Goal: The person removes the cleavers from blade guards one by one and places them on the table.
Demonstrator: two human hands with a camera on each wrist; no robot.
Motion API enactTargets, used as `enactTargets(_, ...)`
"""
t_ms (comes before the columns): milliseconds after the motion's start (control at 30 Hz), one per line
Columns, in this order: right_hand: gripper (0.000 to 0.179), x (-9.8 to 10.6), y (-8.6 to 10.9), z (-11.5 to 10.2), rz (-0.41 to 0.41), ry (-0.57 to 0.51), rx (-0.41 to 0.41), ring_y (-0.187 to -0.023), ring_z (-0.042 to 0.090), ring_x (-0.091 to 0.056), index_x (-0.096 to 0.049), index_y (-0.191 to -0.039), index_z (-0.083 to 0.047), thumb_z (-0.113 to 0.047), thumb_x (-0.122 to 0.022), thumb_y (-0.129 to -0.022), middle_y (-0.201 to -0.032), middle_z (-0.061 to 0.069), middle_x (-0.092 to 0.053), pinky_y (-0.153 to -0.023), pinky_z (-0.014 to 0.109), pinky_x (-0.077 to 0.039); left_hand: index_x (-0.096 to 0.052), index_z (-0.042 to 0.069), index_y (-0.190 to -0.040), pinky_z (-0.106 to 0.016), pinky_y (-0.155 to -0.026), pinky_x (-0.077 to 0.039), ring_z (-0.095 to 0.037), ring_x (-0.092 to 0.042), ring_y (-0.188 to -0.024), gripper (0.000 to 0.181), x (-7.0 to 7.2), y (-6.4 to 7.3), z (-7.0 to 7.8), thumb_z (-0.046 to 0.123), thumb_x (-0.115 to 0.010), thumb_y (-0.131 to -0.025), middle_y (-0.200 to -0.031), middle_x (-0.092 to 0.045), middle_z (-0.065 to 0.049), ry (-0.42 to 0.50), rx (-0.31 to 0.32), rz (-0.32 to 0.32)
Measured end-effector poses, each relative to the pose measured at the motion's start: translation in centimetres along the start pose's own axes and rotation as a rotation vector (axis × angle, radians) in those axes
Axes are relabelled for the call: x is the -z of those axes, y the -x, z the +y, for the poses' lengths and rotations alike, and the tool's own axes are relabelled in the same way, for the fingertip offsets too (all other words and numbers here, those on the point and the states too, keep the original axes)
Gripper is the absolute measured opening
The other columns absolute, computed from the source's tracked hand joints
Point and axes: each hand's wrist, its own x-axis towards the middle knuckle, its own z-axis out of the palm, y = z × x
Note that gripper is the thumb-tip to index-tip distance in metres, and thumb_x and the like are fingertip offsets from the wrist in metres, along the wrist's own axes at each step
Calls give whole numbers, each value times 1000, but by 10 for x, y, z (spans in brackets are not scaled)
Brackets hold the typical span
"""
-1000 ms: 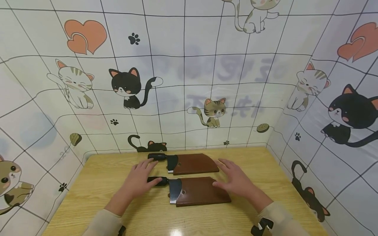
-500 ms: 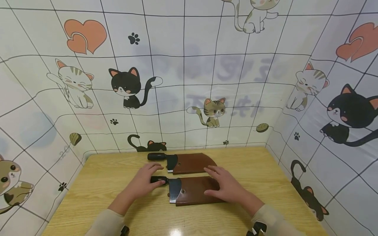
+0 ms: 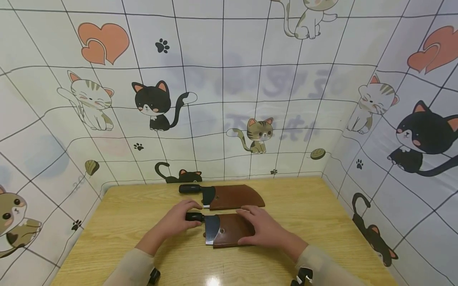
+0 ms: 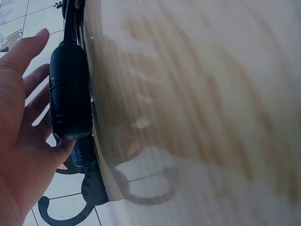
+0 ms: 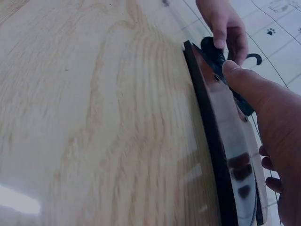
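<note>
Two cleavers in brown leather sheaths lie flat, one behind the other, black handles to the left. My left hand (image 3: 179, 217) is at the handle of the front cleaver (image 3: 229, 234), thumb on the near side and fingers on the far side. In the left wrist view its fingers are loosely bent beside the black handle (image 4: 70, 92), not closed round it. My right hand (image 3: 266, 230) spreads over the right part of the front sheath, fingers towards the far edge, thumb near the lower edge. Whether it touches the leather, I cannot tell. The rear cleaver (image 3: 236, 197) lies untouched.
The wooden table (image 3: 103, 226) has a light grain and a glossy surface. Behind it and at both sides hangs a white sheet (image 3: 207, 87) with a black grid and printed cats. Its lower edge meets the table just beyond the rear cleaver.
My right hand has moved left, from the sheath's right end to over its right part. The left hand has shifted slightly right along the front handle. Both cleavers have stayed in place.
</note>
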Motion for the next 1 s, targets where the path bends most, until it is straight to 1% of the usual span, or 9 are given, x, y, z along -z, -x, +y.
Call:
enactTargets(100, 101, -4, -4, -4, -36, 11, -9, -153, 32, -45, -51, -166, -21, -75, -82, -87, -166, 7, -49, -121, 61, -41, -75, 14, -132, -58, -110, -52, -29, -65, -129, 44, -1, -2, 0, 31, -91, -95, -135, -69, 2, 23, -5, -26)
enactTargets(167, 101, -7, -7, -6, -46, 25, -2, -152, 31, -46, -50, -167, -22, -76, -81, -87, -165, 6, -49, -121, 59, -41, -75, 13, -132, -56, -108, -53, -27, -67, -126, 43, -1, -4, -1, 28, -91, -95, -133, -70, 3, 35, -4, -40)
enactTargets(267, 100, -11, -10, -7, -48, 49, 26, -148, 30, -49, -51, -167, -22, -76, -81, -88, -163, 7, -51, -119, 58, -44, -75, 13, -131, -54, -105, -55, -24, -68, -122, 42, -2, -5, -1, 27, -91, -95, -130, -70, 3, 37, -1, -50)
enactTargets(433, 102, -17, -15, -9, -46, 85, 57, -145, 28, -52, -49, -168, -25, -80, -79, -87, -160, 5, -52, -118, 57, -45, -76, 14, -129, -54, -105, -55, -25, -68, -119, 41, -3, -7, -1, 27, -92, -94, -127, -72, 2, 21, -1, -56)
enactTargets(600, 105, -21, -19, -12, -79, 94, 44, -149, 25, -48, -44, -171, -31, -86, -73, -86, -163, 1, -50, -121, 55, -42, -77, 15, -126, -53, -104, -56, -23, -68, -117, 38, -4, -8, -2, 26, -92, -94, -122, -72, 4, -1, -4, -72)
enactTargets(800, 108, -21, -22, -16, -117, 103, 18, -152, 26, -44, -36, -173, -39, -90, -71, -84, -167, 0, -46, -123, 57, -40, -78, 16, -124, -52, -104, -55, -20, -68, -115, 34, -4, -11, -2, 20, -91, -93, -119, -72, 6, -16, -2, -92)
enactTargets(900, 110, -21, -23, -18, -131, 109, 12, -153, 27, -43, -35, -174, -40, -91, -71, -83, -166, 0, -46, -124, 57, -39, -78, 17, -124, -51, -105, -55, -19, -68, -116, 33, -4, -13, -2, 20, -91, -94, -119, -72, 7, -37, 4, -108)
enactTargets(1000, 114, -21, -24, -18, -138, 117, 16, -152, 25, -43, -34, -174, -38, -93, -70, -81, -164, -1, -46, -124, 55, -39, -78, 16, -125, -51, -105, -55, -19, -68, -115, 34, -4, -14, -3, 21, -91, -94, -119, -72, 6, -62, -4, -123)
